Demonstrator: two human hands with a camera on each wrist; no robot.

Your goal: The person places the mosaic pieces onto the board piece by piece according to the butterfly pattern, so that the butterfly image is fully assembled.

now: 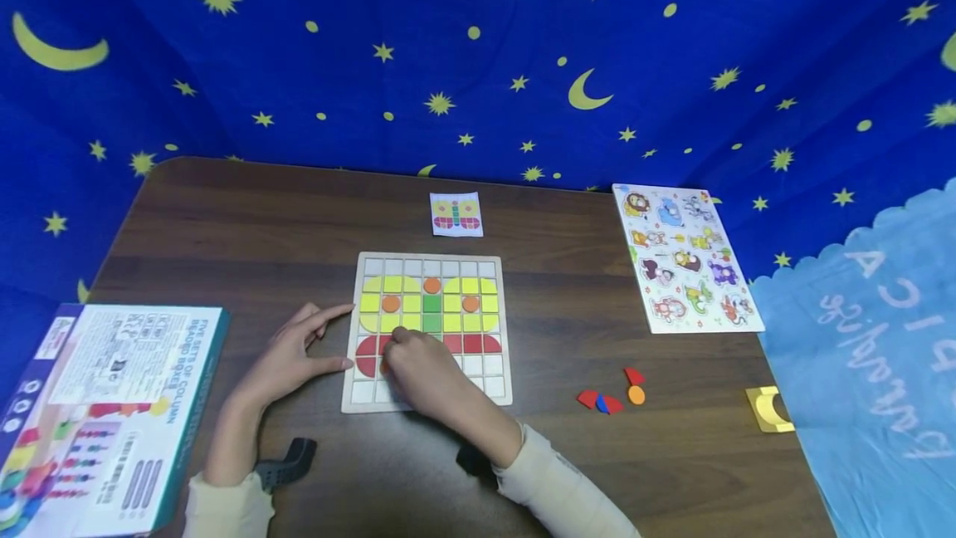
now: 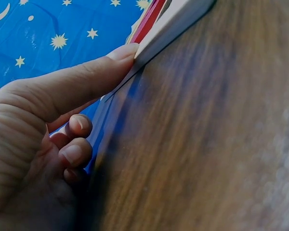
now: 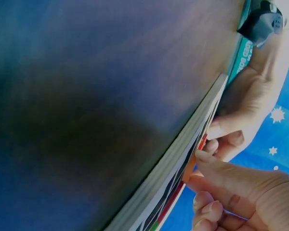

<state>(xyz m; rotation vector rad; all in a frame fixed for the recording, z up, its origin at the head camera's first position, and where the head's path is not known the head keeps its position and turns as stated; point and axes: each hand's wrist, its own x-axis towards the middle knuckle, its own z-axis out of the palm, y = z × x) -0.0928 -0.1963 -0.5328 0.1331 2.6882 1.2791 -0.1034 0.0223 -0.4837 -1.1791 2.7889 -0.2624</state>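
A square wooden pattern board point(image 1: 505, 368) lies on the table, its grid partly filled with yellow, green, red and orange pieces. My left hand point(image 1: 296, 353) is at its left side, the thumb and index fingertip touching the rim at two spots while the other fingers bend loosely. Over the lower left of the grid, my right hand point(image 1: 424, 374) pinches an orange piece point(image 3: 190, 167) between thumb and index finger, low against the board. That hand hides part of the red row and the cells below. Behind the board lies a small butterfly picture card point(image 1: 456, 224).
Loose red pieces point(image 1: 587, 398), a blue piece point(image 1: 602, 404) and an orange disc point(image 1: 636, 394) lie right of the board. An animal puzzle board point(image 1: 687, 260) is at the back right, a yellow cut-out piece point(image 1: 769, 409) near the right edge. A toy box point(image 1: 112, 413) stands at left.
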